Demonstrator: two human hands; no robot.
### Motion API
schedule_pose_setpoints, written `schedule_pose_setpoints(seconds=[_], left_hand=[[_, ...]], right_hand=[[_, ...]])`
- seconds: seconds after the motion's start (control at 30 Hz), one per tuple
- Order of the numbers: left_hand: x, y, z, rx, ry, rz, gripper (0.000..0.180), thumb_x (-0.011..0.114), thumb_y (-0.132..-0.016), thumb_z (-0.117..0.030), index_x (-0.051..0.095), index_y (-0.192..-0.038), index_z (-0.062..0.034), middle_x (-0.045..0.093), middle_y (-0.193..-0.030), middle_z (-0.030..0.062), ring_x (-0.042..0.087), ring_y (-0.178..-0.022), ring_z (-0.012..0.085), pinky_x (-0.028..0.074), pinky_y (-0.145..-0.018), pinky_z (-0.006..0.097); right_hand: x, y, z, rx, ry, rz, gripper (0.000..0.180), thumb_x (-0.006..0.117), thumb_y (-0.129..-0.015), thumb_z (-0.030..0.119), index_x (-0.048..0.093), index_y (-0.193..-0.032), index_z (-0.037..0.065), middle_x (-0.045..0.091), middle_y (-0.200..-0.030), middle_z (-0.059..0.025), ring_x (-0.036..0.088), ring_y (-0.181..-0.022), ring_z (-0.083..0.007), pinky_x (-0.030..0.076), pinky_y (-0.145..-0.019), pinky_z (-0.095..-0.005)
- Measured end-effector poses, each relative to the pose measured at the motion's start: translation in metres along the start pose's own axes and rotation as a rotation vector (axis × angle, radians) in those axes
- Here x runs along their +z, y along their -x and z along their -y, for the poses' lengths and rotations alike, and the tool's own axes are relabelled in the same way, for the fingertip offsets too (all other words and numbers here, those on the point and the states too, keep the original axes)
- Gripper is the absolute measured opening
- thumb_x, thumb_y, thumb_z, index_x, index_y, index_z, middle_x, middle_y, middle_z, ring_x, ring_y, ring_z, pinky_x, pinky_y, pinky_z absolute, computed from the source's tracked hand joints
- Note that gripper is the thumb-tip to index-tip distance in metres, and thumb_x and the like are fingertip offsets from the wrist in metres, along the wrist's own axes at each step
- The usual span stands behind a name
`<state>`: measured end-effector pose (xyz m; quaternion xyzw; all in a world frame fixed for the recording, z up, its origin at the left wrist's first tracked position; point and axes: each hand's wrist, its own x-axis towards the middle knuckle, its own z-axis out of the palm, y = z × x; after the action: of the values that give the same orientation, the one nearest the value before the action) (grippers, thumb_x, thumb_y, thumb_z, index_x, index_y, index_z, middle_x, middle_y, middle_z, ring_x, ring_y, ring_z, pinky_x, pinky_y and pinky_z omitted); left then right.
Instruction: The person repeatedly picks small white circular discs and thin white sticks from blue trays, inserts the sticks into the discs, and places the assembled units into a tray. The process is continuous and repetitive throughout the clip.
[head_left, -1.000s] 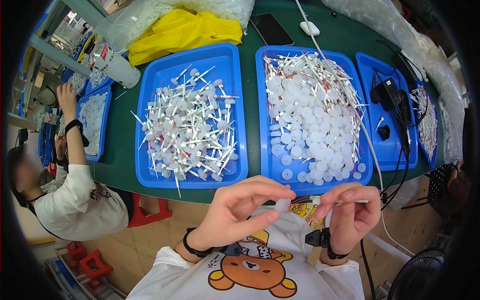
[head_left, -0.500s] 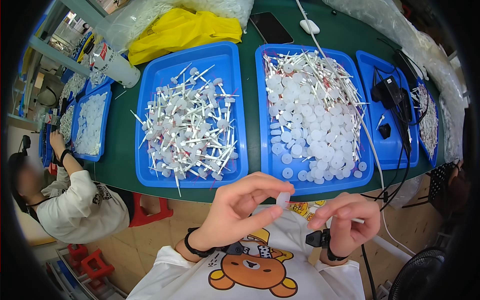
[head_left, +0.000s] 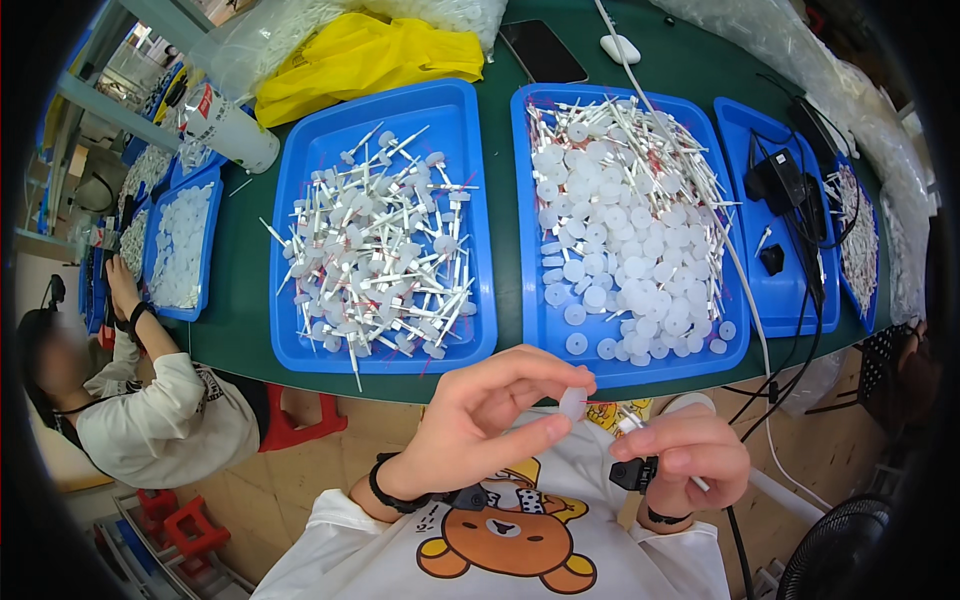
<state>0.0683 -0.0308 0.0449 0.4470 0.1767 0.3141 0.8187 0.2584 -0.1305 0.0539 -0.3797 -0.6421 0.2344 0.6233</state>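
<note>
In front of my shirt, my left hand pinches a translucent white disc between thumb and fingers. A thin red strand runs from the disc toward my right hand. That hand is closed around a thin white stick, whose one end points at the disc; its other end shows below the fingers. Disc and stick are apart. Beyond my hands, the right blue tray holds loose white discs and white sticks. The left blue tray holds sticks with discs on them.
A smaller blue tray at the right holds black adapters and cables. A white cable crosses the right tray. Toward the back lie a yellow bag, a phone and a white bottle. A co-worker sits at the left.
My right hand has turned, bringing the stick's end into view near the disc. My left hand keeps its pinch on the disc, which has tilted slightly.
</note>
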Motion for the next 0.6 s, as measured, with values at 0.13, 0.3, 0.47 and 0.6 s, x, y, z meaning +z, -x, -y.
schedule_pose_setpoints(seconds=[0.13, 0.3, 0.47, 0.6], left_hand=[[0.000, 0.000, -0.001, -0.017, 0.000, 0.002, 0.034, 0.060, -0.090, 0.007, 0.056, -0.123, 0.0089, 0.058, -0.118, 0.0180, 0.060, -0.116, 0.0272, 0.035, -0.115, 0.053], [0.003, -0.002, -0.003, -0.027, -0.030, -0.006, 0.035, 0.062, -0.089, 0.007, 0.056, -0.123, 0.0088, 0.059, -0.115, 0.0172, 0.062, -0.113, 0.0279, 0.035, -0.115, 0.054], [0.001, 0.000, 0.000, 0.041, -0.054, -0.032, 0.033, 0.066, -0.086, 0.007, 0.060, -0.119, 0.0092, 0.061, -0.112, 0.0175, 0.063, -0.110, 0.0279, 0.036, -0.114, 0.054], [0.001, 0.000, -0.003, 0.060, -0.140, -0.047, 0.030, 0.071, -0.084, 0.005, 0.066, -0.113, 0.0081, 0.064, -0.105, 0.0167, 0.065, -0.104, 0.0262, 0.039, -0.112, 0.054]], right_hand=[[0.001, 0.004, -0.002, 0.073, -0.089, 0.046, 0.036, 0.065, -0.081, -0.013, 0.057, -0.115, -0.002, 0.069, -0.107, -0.0246, 0.071, -0.091, -0.0328, 0.056, -0.075, -0.0353], [0.009, -0.008, -0.004, 0.220, -0.159, 0.002, 0.035, 0.073, -0.075, -0.010, 0.065, -0.109, -0.003, 0.070, -0.105, -0.0227, 0.071, -0.085, -0.0292, 0.057, -0.069, -0.0331], [0.009, -0.008, -0.008, 0.127, 0.175, -0.063, 0.030, 0.080, -0.068, -0.010, 0.071, -0.096, -0.003, 0.071, -0.101, -0.0209, 0.070, -0.081, -0.0252, 0.057, -0.064, -0.0302], [0.005, -0.011, -0.005, 0.119, 0.228, -0.044, 0.028, 0.081, -0.068, -0.008, 0.072, -0.093, -0.003, 0.072, -0.092, -0.0185, 0.071, -0.076, -0.0244, 0.057, -0.062, -0.0295]])
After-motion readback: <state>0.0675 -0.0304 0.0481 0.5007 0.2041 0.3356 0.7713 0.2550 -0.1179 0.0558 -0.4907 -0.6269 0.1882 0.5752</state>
